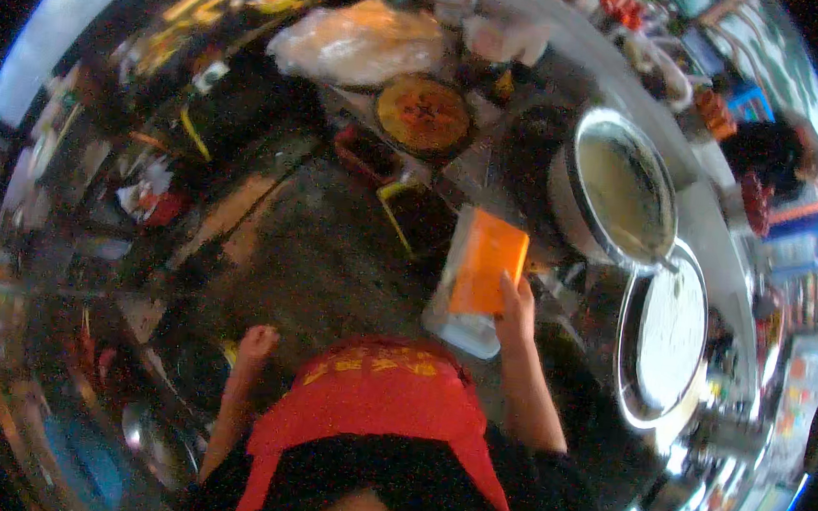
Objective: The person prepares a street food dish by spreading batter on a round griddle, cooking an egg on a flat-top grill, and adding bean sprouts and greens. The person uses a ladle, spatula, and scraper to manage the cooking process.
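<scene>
My right hand [515,303] grips the right edge of an orange rectangular object [488,262], perhaps a lid or a flat box; blur hides its exact kind. Right behind and below it is a translucent plastic container [457,331]; whether the hand holds this too I cannot tell. My left hand [258,342] hangs low at the left of the red apron [376,397], with curled fingers and no object visible in it. Past the orange object, to the right, stands a large metal pot [565,196] of cloudy, pale liquid.
Below the pot is a round pan or lid with a whitish surface [669,334]. Ahead are a round dish of reddish-brown food [423,116] and a clear plastic bag [361,43]. A metal counter edge curves along the right, with a person [770,154] beyond it.
</scene>
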A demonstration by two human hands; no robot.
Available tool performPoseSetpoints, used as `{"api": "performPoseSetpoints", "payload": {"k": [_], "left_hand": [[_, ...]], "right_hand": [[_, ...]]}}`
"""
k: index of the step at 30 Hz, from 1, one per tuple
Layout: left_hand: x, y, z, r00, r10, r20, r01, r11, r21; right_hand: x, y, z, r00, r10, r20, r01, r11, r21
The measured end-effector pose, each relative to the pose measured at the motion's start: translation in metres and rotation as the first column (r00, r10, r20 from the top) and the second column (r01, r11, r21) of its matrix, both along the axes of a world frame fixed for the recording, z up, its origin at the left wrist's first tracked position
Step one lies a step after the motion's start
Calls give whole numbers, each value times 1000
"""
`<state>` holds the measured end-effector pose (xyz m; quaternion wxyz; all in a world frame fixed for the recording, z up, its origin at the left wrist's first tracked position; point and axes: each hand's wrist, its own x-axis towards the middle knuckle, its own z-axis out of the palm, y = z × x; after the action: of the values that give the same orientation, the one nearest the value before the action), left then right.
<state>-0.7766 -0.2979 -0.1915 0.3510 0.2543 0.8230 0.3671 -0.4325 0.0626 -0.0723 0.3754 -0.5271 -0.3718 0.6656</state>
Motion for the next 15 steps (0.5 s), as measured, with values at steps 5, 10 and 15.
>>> {"api": "performPoseSetpoints", "payload": {"k": [5,10,15], "left_hand": [[-46,4,29,939,285,191,-294,956,17],[-59,-7,-19,967,193,166,-170,974,-147],[-116,30,-51,978,106,180,-23,913,-408]], "right_hand": [[-45,94,-40,994,-84,70,80,995,60],[-67,176,-38,934,-338,-115,340,941,-1],[-103,228,-77,841,-413,-350,427,903,-39]]}}
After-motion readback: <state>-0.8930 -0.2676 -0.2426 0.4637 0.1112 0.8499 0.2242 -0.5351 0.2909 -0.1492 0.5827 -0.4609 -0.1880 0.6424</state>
